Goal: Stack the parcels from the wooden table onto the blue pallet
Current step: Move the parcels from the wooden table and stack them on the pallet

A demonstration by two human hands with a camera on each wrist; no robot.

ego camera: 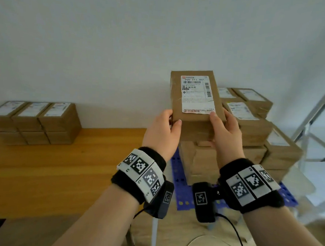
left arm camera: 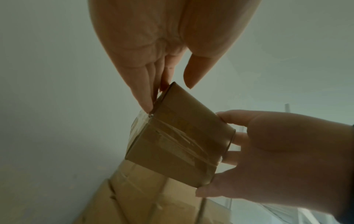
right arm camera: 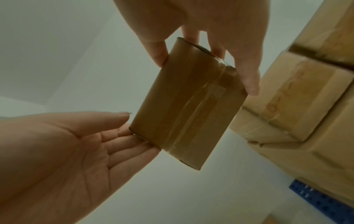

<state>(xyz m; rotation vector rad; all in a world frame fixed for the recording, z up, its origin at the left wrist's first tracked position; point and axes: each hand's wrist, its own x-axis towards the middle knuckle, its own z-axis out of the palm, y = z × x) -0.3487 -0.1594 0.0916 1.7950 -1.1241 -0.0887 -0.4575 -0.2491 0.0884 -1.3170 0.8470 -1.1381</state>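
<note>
A brown cardboard parcel (ego camera: 195, 98) with a white shipping label is held up in the air over the stacked parcels (ego camera: 252, 132) on the blue pallet (ego camera: 179, 182). My right hand (ego camera: 220, 117) pinches its near right corner, thumb on the label face and fingers along the side. My left hand (ego camera: 172, 119) steadies the near left edge with straight fingers. The left wrist view shows the taped parcel (left arm camera: 182, 136) between both hands. In the right wrist view the parcel (right arm camera: 187, 106) hangs beside the stack, with the pallet (right arm camera: 325, 201) low on the right.
More labelled parcels (ego camera: 36, 120) stand in two layers at the back left of the wooden table (ego camera: 60, 169). A metal ladder frame (ego camera: 318, 117) leans at the right. Black cables (ego camera: 236, 239) trail over the floor near a white table leg (ego camera: 154, 234).
</note>
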